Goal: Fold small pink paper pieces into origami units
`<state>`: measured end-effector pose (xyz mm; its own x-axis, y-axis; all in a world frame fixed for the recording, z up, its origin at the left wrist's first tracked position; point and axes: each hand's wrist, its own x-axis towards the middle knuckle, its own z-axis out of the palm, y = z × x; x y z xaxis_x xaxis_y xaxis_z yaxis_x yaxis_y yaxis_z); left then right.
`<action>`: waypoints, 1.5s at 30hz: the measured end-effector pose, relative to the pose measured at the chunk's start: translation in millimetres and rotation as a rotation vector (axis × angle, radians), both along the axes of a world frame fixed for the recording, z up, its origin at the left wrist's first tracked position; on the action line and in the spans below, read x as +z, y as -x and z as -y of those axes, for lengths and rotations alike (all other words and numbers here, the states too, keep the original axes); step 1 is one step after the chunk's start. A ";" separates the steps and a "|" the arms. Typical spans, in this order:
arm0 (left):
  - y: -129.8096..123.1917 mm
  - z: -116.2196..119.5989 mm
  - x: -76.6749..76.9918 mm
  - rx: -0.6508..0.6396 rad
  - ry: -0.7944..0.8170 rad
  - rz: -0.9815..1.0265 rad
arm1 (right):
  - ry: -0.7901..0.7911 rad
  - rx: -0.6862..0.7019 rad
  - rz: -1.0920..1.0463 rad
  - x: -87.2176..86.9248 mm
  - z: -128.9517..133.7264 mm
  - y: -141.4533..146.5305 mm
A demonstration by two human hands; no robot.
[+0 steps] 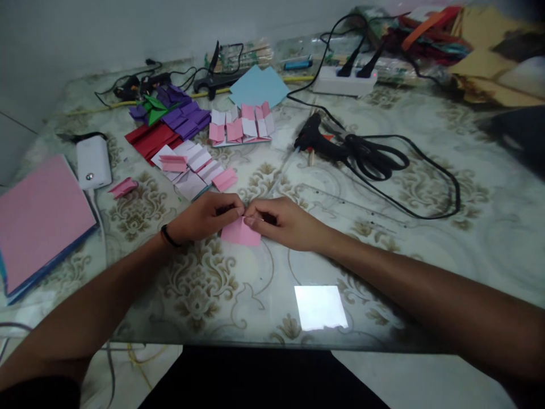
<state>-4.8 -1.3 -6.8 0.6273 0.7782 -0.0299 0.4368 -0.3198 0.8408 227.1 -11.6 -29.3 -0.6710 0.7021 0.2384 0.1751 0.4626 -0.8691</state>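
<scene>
A small pink sheet of paper [240, 234] with a crease down its middle is pinched at its far edge by both hands. My left hand [213, 215] is closed on it from the left, thumb and forefinger together. From the right, my right hand [283, 221] grips the same edge, its fingertips almost touching the left ones. Just beyond the hands lie folded white and pink paper pieces [196, 167], and behind them a pink-and-white folded row [242, 126]. A loose folded pink piece [123, 187] rests to the left.
A black glue gun [319, 139] with coiled cable lies at right, near a clear ruler [353, 204]. At left are a white power bank [93, 162] and a pink paper stack [42, 218]. A white power strip [344, 82] and light blue sheets [259, 85] sit farther back.
</scene>
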 end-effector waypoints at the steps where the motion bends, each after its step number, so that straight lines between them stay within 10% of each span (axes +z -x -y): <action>1: -0.4 0.3 0.3 0.000 0.000 -0.004 | 0.001 -0.003 0.001 0.1 0.1 -0.1; 13: 11.8 -19.5 -6.9 0.160 0.194 0.269 | 0.078 -0.006 0.014 2.8 2.3 -1.3; 45: -0.5 -1.1 3.4 0.018 -0.036 -0.018 | 0.046 0.005 -0.021 1.4 0.7 1.7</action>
